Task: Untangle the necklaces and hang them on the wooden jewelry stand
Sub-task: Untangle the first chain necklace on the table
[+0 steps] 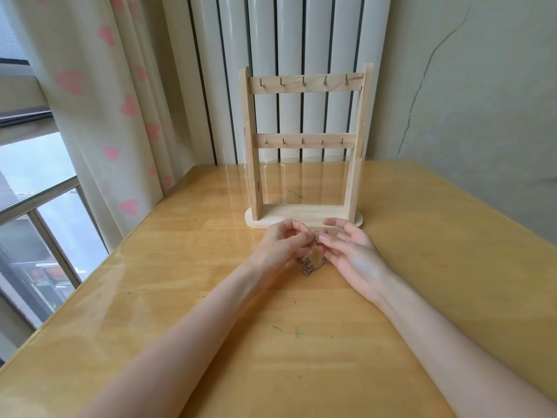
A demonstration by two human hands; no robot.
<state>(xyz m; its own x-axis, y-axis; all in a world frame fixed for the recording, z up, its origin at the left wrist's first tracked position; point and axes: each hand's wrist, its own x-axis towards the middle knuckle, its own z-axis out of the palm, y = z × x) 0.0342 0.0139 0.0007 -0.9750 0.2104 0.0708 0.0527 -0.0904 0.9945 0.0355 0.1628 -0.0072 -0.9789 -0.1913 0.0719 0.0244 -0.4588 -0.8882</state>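
Both hands are working close together over the wooden counter (422, 267), just in front of the wooden jewelry stand (304, 146). The left hand (283, 245) is pinching a part of the tangled necklaces (310, 268) with its curled fingers and thumb. The right hand (352, 251) is also pinching the chain at its fingertips, while its other fingers are spreading loosely outward. The two hands are almost touching each other at the pinch point. The rest of the necklaces is lying in a small dark bundle on the counter, below and between the two hands; how many chains are in it, I cannot tell.

The stand is standing upright on its oval base, near the far edge of the counter. It is carrying two crossbars with small metal hooks (303, 82). Behind it a white ribbed radiator (289, 40) is standing, and at the left a curtain with pink hearts (99, 95) is hanging beside a window (33, 182).
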